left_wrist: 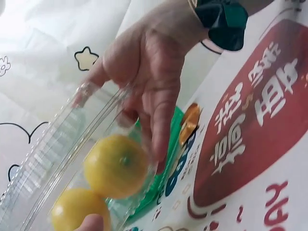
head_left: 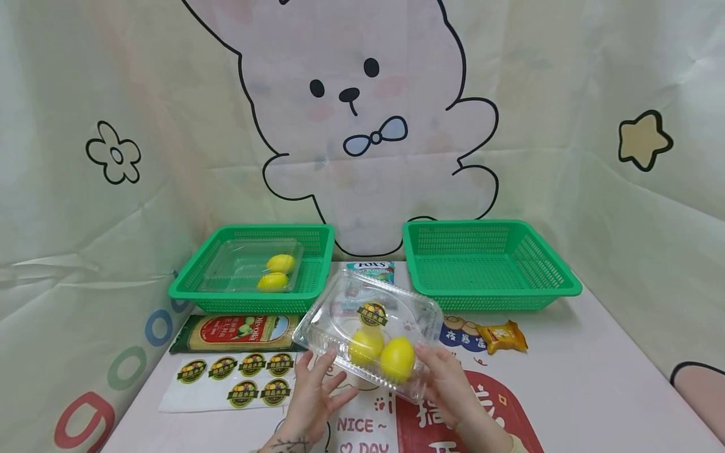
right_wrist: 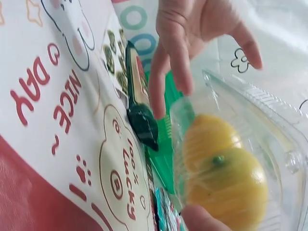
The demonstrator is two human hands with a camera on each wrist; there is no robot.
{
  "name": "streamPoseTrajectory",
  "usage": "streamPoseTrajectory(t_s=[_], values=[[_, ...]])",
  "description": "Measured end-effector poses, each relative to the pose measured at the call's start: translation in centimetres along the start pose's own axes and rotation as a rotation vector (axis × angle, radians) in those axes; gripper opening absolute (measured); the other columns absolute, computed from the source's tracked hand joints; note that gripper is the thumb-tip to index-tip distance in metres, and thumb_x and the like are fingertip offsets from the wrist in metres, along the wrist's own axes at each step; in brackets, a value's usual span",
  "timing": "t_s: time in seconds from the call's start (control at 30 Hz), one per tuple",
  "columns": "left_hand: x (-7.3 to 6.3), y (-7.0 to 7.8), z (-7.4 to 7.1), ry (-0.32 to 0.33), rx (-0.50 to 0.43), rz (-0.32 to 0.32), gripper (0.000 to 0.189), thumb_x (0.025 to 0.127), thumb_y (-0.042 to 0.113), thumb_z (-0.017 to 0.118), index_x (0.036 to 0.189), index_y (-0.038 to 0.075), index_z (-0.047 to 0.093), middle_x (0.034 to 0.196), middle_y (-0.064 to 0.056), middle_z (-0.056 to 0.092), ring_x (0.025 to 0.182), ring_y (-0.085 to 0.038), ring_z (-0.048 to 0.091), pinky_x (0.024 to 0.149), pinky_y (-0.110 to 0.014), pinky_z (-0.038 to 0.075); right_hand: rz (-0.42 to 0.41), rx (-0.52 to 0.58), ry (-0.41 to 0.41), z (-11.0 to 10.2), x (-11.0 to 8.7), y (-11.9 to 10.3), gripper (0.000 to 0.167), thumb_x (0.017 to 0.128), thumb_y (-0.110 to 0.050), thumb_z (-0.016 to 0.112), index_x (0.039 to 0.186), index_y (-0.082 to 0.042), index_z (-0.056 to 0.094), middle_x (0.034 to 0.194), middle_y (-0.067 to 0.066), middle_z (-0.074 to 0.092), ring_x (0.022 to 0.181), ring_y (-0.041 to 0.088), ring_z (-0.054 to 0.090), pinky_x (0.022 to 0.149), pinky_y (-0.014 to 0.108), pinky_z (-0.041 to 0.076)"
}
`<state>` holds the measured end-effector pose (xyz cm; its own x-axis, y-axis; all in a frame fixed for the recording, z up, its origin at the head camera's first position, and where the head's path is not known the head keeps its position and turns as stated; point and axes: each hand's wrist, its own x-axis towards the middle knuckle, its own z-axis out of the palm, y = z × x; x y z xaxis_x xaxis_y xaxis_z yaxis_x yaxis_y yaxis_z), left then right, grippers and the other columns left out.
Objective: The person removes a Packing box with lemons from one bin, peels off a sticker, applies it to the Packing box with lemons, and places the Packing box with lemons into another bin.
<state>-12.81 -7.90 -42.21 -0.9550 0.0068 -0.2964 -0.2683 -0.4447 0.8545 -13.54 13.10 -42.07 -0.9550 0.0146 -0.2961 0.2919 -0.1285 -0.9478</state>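
Note:
In the head view, a clear plastic clamshell box [head_left: 416, 313] is held up tilted over the table. Inside it two yellow lemons [head_left: 398, 359] lie against the near side, and a round-centred fruit label [head_left: 372, 314] is stuck on its lid. My right hand [head_left: 450, 384] grips the box at its near right corner, thumb [right_wrist: 204, 220] on the wall by the lemons. My left hand [head_left: 317, 390] is at the near left edge with its fingers spread; in the right wrist view those fingers stand apart from the box.
Behind on the left, a green basket [head_left: 325, 270] holds another clear box [head_left: 226, 259] with two lemons. A second green basket [head_left: 552, 290] stands right. Around lie a pasta packet [head_left: 238, 333], a sticker sheet [head_left: 192, 396], a FOX'S candy bag [head_left: 374, 269] and an orange snack packet [head_left: 503, 337].

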Motion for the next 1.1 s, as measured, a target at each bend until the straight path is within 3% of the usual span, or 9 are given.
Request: streamPoseTrajectory(t_s=[0.2, 0.37, 0.5, 0.7, 0.83, 0.97, 1.1], values=[[-0.3, -1.0, 1.7, -0.019, -0.034, 0.008, 0.099, 0.089, 0.037, 0.058, 0.14, 0.017, -0.024, 0.143, -0.034, 0.009, 0.122, -0.052, 0.037, 0.078, -0.053, 0.051, -0.001, 0.023, -0.022, 1.1, -0.4, 0.3, 0.064, 0.09, -0.05, 0.052, 0.123, 0.003, 0.035, 0.125, 0.021, 0.044, 0.092, 0.017, 0.06, 0.08, 0.038, 0.054], [-0.2, -1.5, 2.0, 0.017, -0.02, 0.059, 0.097, 0.088, 0.03, 0.061, 0.14, 0.021, -0.02, 0.141, -0.031, 0.015, 0.114, -0.042, 0.05, 0.073, -0.051, 0.053, 0.017, 0.046, -0.056, 1.6, -0.8, 0.7, 0.061, 0.089, -0.051, 0.052, 0.116, 0.001, 0.037, 0.122, 0.02, 0.047, 0.095, 0.018, 0.06, 0.082, 0.041, 0.053], [-0.2, -1.7, 1.9, 0.049, -0.006, 0.089, 0.095, 0.087, 0.027, 0.062, 0.141, 0.022, -0.016, 0.14, -0.03, 0.018, 0.114, -0.044, 0.049, 0.072, -0.053, 0.053, 0.027, 0.059, -0.085, 1.8, -1.0, 0.8, 0.058, 0.089, -0.051, 0.052, 0.114, 0.0, 0.037, 0.121, 0.019, 0.049, 0.094, 0.017, 0.06, 0.083, 0.04, 0.053], [-0.1, -1.8, 1.8, 0.041, -0.018, 0.121, 0.091, 0.087, 0.025, 0.06, 0.141, 0.022, -0.014, 0.137, -0.03, 0.018, 0.117, -0.05, 0.042, 0.072, -0.056, 0.052, 0.002, 0.062, -0.132, 2.2, -1.5, 0.9, 0.067, 0.091, -0.047, 0.05, 0.129, 0.004, 0.031, 0.125, 0.02, 0.05, 0.099, 0.018, 0.062, 0.084, 0.041, 0.052], [0.1, -1.6, 1.7, 0.048, -0.013, 0.116, 0.092, 0.086, 0.024, 0.062, 0.14, 0.022, -0.012, 0.138, -0.03, 0.018, 0.115, -0.051, 0.043, 0.072, -0.057, 0.052, -0.01, 0.053, -0.158, 2.1, -1.6, 0.9, 0.066, 0.093, -0.047, 0.048, 0.13, 0.004, 0.027, 0.124, 0.022, 0.05, 0.1, 0.022, 0.063, 0.081, 0.044, 0.053], [0.2, -1.0, 1.1, 0.026, 0.029, 0.078, 0.093, 0.085, 0.023, 0.061, 0.14, 0.021, -0.014, 0.14, -0.032, 0.015, 0.118, -0.054, 0.04, 0.073, -0.058, 0.051, -0.032, 0.003, -0.078, 1.2, -1.3, 0.7, 0.066, 0.093, -0.05, 0.045, 0.13, 0.0, 0.024, 0.124, 0.023, 0.047, 0.101, 0.027, 0.062, 0.077, 0.046, 0.054], [0.2, -0.2, -0.1, -0.053, 0.105, -0.006, 0.1, 0.086, 0.026, 0.059, 0.141, 0.019, -0.024, 0.142, -0.037, 0.009, 0.123, -0.057, 0.033, 0.075, -0.058, 0.051, -0.052, -0.074, 0.038, -0.8, -0.4, -0.1, 0.07, 0.092, -0.049, 0.047, 0.139, -0.005, 0.018, 0.137, 0.026, 0.033, 0.113, 0.039, 0.053, 0.076, 0.047, 0.054]])
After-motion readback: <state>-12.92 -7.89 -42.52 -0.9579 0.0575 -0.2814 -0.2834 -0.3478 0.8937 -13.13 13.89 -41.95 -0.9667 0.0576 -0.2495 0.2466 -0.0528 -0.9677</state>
